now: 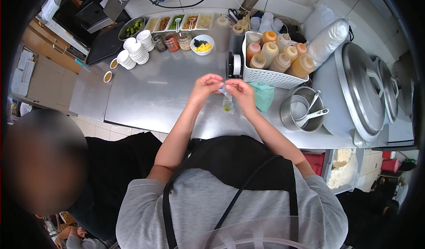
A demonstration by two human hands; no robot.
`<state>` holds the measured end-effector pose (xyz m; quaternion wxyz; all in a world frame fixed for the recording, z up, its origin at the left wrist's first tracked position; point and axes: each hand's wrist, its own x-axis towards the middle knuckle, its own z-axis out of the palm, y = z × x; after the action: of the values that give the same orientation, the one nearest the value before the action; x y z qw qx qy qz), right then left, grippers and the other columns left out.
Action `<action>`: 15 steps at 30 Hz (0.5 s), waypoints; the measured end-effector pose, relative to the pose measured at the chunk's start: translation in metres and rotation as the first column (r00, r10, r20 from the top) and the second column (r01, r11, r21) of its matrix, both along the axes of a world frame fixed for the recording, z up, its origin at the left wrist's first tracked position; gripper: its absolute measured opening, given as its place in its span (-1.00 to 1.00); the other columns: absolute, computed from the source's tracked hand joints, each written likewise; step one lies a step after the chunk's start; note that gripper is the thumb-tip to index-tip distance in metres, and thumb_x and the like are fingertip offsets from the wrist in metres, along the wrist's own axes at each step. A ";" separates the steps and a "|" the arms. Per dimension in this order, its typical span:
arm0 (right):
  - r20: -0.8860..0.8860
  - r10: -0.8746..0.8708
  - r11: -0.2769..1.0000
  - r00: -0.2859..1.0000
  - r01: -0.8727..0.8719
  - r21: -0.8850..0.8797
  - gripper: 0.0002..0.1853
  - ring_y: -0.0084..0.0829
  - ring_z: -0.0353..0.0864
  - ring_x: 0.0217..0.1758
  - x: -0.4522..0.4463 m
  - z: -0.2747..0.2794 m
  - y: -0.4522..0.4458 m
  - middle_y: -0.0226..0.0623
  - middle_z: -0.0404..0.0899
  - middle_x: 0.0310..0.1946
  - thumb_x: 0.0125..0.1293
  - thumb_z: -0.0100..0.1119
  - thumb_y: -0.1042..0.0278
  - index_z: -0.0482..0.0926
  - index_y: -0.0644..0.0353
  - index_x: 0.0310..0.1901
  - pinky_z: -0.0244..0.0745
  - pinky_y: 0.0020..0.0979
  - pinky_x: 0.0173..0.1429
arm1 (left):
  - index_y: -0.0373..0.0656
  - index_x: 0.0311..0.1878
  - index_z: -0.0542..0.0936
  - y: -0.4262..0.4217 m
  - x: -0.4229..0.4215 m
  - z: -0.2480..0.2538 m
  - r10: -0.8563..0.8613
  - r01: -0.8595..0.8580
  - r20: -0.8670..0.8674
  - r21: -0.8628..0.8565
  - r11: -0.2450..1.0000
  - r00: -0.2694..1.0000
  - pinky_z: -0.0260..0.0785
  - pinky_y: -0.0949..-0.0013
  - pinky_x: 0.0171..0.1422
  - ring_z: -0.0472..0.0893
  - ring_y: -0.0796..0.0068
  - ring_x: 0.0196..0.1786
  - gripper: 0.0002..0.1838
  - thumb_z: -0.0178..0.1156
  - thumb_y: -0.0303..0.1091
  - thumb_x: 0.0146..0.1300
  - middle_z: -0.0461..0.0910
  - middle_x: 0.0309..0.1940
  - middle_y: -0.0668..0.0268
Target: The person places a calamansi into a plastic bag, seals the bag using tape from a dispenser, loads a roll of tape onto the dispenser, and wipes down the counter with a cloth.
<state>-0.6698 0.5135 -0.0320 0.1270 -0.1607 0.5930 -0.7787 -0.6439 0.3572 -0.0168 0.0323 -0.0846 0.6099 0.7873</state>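
Observation:
Over the steel counter (155, 96), both of my hands are together at the neck of a small clear plastic bag (228, 104). Something greenish-yellow lies in the bottom of the bag. My left hand (206, 88) pinches the top of the bag from the left, its fingertips closed. From the other side, the fingers of my right hand (241, 92) close on the same top edge. A bit of blue shows between the fingertips, too small to name. Just behind my hands stands a black tape dispenser (234, 65) with a white roll.
A white basket (265, 78) of sauce bottles stands behind a green cloth (262, 96). On the right are a metal pot (285, 116) with utensils and large lidded pots (361, 85). Stacked white cups (138, 54), jars and a bowl (202, 40) line the back. Another person (119, 160) is close on my left.

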 end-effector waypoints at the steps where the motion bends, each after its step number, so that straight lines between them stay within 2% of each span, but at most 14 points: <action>1: -0.100 -0.067 0.996 0.993 0.072 0.053 -0.86 -0.71 0.43 -0.38 -0.002 -0.008 -0.002 -0.49 0.51 -0.42 0.12 0.16 0.53 0.55 0.23 -0.25 0.35 -0.64 -0.30 | -0.18 -0.22 0.49 0.001 0.000 0.001 0.000 0.000 0.001 -0.001 1.000 1.000 0.39 0.51 -0.24 0.54 0.62 -0.33 -0.82 0.19 -0.48 0.08 0.57 -0.42 0.38; 2: -0.204 -0.127 0.984 0.971 0.149 0.097 -0.85 -0.70 0.45 -0.36 -0.005 -0.015 -0.003 -0.48 0.52 -0.41 0.12 0.16 0.54 0.55 0.23 -0.24 0.36 -0.63 -0.28 | -0.18 -0.21 0.49 0.002 0.000 0.002 -0.004 0.004 0.003 0.004 1.000 1.000 0.39 0.51 -0.22 0.54 0.62 -0.33 -0.82 0.19 -0.47 0.08 0.57 -0.41 0.37; 3: -0.204 -0.128 0.984 0.971 0.150 0.096 -0.85 -0.70 0.45 -0.36 -0.007 -0.019 -0.005 -0.48 0.52 -0.41 0.12 0.16 0.54 0.55 0.23 -0.24 0.36 -0.63 -0.28 | -0.19 -0.21 0.49 0.002 0.000 0.003 -0.009 0.009 0.005 0.009 1.000 1.000 0.39 0.50 -0.21 0.54 0.61 -0.32 -0.81 0.19 -0.47 0.08 0.57 -0.40 0.37; 5: -0.348 -0.219 0.962 0.911 0.262 0.082 -0.81 -0.64 0.48 -0.28 -0.011 -0.026 -0.006 -0.45 0.54 -0.34 0.07 0.21 0.50 0.56 0.19 -0.22 0.39 -0.59 -0.18 | -0.19 -0.20 0.49 0.004 -0.001 0.006 -0.021 0.021 0.007 0.035 0.999 1.000 0.38 0.50 -0.20 0.54 0.61 -0.31 -0.80 0.20 -0.46 0.08 0.57 -0.38 0.36; 6: -0.350 -0.221 0.961 0.910 0.264 0.079 -0.81 -0.64 0.48 -0.28 -0.010 -0.020 -0.006 -0.45 0.54 -0.34 0.07 0.21 0.50 0.56 0.19 -0.22 0.39 -0.59 -0.18 | -0.20 -0.19 0.48 0.005 -0.001 0.007 -0.033 0.032 0.010 0.063 0.998 0.999 0.38 0.50 -0.18 0.54 0.60 -0.30 -0.79 0.20 -0.46 0.08 0.57 -0.36 0.35; 8: 0.023 -0.114 0.992 0.993 0.115 -0.053 -0.79 -0.63 0.48 -0.28 -0.006 -0.008 -0.005 -0.45 0.53 -0.35 0.07 0.18 0.52 0.56 0.19 -0.19 0.39 -0.58 -0.17 | -0.21 -0.18 0.48 0.009 0.000 0.011 -0.028 0.028 0.000 0.073 0.997 1.000 0.38 0.50 -0.17 0.54 0.59 -0.28 -0.78 0.20 -0.47 0.07 0.57 -0.34 0.34; 10: 0.050 -0.135 0.989 0.990 0.137 -0.054 -0.80 -0.63 0.48 -0.28 -0.007 -0.005 -0.004 -0.45 0.53 -0.36 0.08 0.17 0.53 0.56 0.19 -0.20 0.40 -0.58 -0.18 | -0.22 -0.17 0.47 0.014 0.001 0.011 -0.024 0.024 -0.009 0.083 0.996 1.000 0.38 0.50 -0.16 0.53 0.59 -0.27 -0.77 0.20 -0.49 0.07 0.56 -0.33 0.33; 12: 0.080 -0.154 0.986 0.985 0.158 -0.053 -0.81 -0.63 0.48 -0.29 -0.007 -0.003 -0.004 -0.45 0.53 -0.36 0.09 0.16 0.54 0.56 0.19 -0.21 0.40 -0.57 -0.18 | -0.23 -0.15 0.46 0.020 0.003 0.008 0.007 -0.011 -0.141 -0.029 1.000 0.990 0.37 0.51 -0.14 0.53 0.60 -0.24 -0.73 0.20 -0.55 0.03 0.56 -0.30 0.32; 15: 0.140 -0.145 0.983 0.980 0.159 -0.097 -0.85 -0.64 0.48 -0.28 -0.003 -0.004 -0.001 -0.43 0.54 -0.35 0.10 0.15 0.55 0.56 0.23 -0.24 0.39 -0.58 -0.17 | -0.24 -0.14 0.44 0.020 0.001 0.005 0.041 -0.041 -0.135 0.001 0.999 0.990 0.38 0.51 -0.14 0.53 0.61 -0.25 -0.69 0.19 -0.60 -0.01 0.55 -0.33 0.33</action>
<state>-0.6732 0.5129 -0.0365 0.0974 -0.0696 0.5510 -0.8259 -0.6425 0.3773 -0.0117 -0.0252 -0.0435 0.6096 0.7911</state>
